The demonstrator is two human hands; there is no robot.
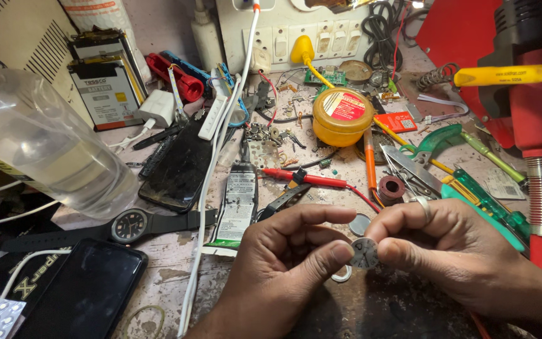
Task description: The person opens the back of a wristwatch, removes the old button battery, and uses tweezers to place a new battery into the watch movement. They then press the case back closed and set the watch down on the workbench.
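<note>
Left hand (pixel 277 263) low at centre, fingers curled, thumb tip pressed to the left edge of a small round watch dial (pixel 365 253). Right hand (pixel 453 251) opposite, ring on one finger, thumb and forefinger pinched on the dial's right edge. Dial held between both hands, just above the worn bench top (pixel 177 270), face toward the camera.

Directly below the dial: a pale ring (pixel 342 274) flat on the bench. Just behind the fingertips: a grey disc (pixel 359 224), part hidden. Left of the left hand: a squeezed tube (pixel 238 207) lying lengthwise, crossed by a white cable (pixel 205 201). Further left: a black wristwatch (pixel 130 226), and near the lower edge a dark phone (pixel 89 292). Behind: a second phone with a cracked screen (pixel 180 166), a red probe (pixel 302 178), a yellow round tin (pixel 342 116). Right side: tweezers (pixel 409 166), green-handled screwdriver (pixel 490 204), red tool with yellow cord (pixel 528 107). Far left: clear plastic bottle (pixel 45 144) lying on its side.
</note>
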